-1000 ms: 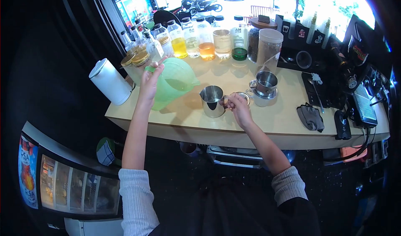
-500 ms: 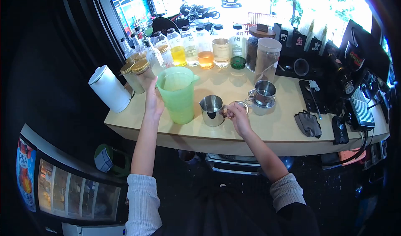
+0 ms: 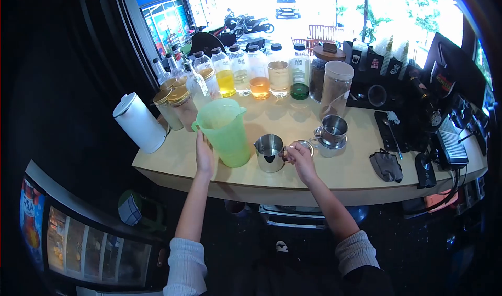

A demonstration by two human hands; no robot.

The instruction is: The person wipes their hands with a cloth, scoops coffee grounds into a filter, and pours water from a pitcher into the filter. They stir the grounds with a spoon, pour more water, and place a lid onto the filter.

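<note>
A green translucent pitcher stands on the light wooden counter, tilted slightly in the view. My left hand grips it by the handle on its left side. To its right is a small steel milk jug, and the fingers of my right hand are closed on its handle. Just behind my right hand lies a round metal lid. Farther right, a metal drip filter sits on top of a glass cup.
Bottles of coloured liquid line the back of the counter. Gold-lidded jars and a white kettle stand left. A tall clear container, a grey cloth, a spoon on a black mat and a coffee machine are right.
The view has shifted, so the counter appears lower. My left hand sits lower against the pitcher, which leans a little more to the left in the view. My right hand stays on the jug handle.
</note>
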